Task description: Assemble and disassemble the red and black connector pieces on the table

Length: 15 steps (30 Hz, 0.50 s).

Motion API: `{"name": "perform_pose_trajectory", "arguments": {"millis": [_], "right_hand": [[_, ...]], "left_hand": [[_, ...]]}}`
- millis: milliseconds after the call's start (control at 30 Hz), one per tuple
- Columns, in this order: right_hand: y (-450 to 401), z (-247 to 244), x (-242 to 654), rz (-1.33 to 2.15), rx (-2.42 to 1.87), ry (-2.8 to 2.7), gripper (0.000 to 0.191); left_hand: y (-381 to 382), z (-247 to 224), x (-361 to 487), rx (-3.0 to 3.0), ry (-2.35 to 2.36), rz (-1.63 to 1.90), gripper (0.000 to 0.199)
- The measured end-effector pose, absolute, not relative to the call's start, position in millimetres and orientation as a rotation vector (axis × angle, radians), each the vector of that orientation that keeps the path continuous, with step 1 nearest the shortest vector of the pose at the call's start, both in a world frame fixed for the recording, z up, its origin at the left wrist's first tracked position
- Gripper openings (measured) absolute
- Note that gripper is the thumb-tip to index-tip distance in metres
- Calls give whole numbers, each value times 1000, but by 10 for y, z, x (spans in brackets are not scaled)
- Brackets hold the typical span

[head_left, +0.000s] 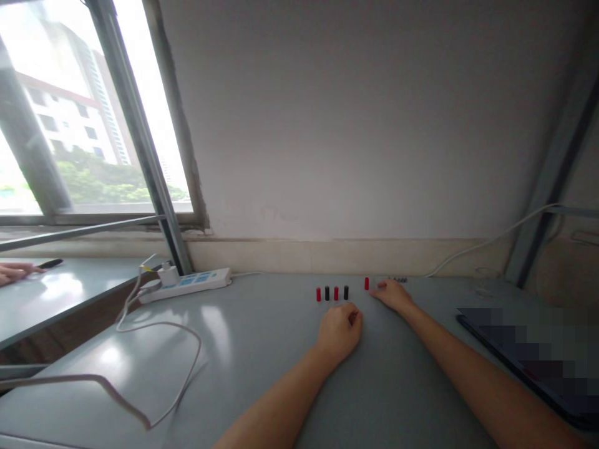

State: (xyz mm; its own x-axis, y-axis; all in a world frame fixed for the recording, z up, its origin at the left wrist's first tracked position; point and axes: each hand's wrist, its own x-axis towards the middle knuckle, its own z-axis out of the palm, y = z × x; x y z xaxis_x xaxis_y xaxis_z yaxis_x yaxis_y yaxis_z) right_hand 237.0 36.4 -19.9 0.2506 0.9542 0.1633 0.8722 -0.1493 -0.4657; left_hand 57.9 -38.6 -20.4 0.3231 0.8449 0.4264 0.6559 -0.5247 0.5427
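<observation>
My left hand (340,328) rests on the table, its fingers curled closed. What they hold, if anything, is hidden. Just beyond it stands a short row of small upright cylinders in alternating colours: a red cylinder (319,294), a black cylinder (327,293), a second red cylinder (336,293) and a second black cylinder (346,292). Farther right, another red cylinder (367,284) stands apart from the row. My right hand (393,295) is close beside it, thumb and fingers apart, seemingly not gripping it. Several small dark pieces (400,280) lie behind my right hand, partly covered.
A white power strip (196,285) with plugs lies at the back left, its cable (199,349) looping over the grey table (253,386). At the right lies a dark flat panel (519,374), partly pixelated. Another person's hand (19,272) rests on the neighbouring table.
</observation>
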Motion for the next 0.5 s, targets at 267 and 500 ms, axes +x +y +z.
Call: {"name": "perform_pose_trajectory", "arguments": {"millis": [267, 500], "right_hand": [[417, -164, 2160, 171, -2129, -1661, 35], [370, -169, 2037, 137, -2073, -1725, 25]], "left_hand": [[-396, -191, 583, 2343, 1369, 990, 21], [-390, -202, 579, 2362, 1353, 999, 22]]}}
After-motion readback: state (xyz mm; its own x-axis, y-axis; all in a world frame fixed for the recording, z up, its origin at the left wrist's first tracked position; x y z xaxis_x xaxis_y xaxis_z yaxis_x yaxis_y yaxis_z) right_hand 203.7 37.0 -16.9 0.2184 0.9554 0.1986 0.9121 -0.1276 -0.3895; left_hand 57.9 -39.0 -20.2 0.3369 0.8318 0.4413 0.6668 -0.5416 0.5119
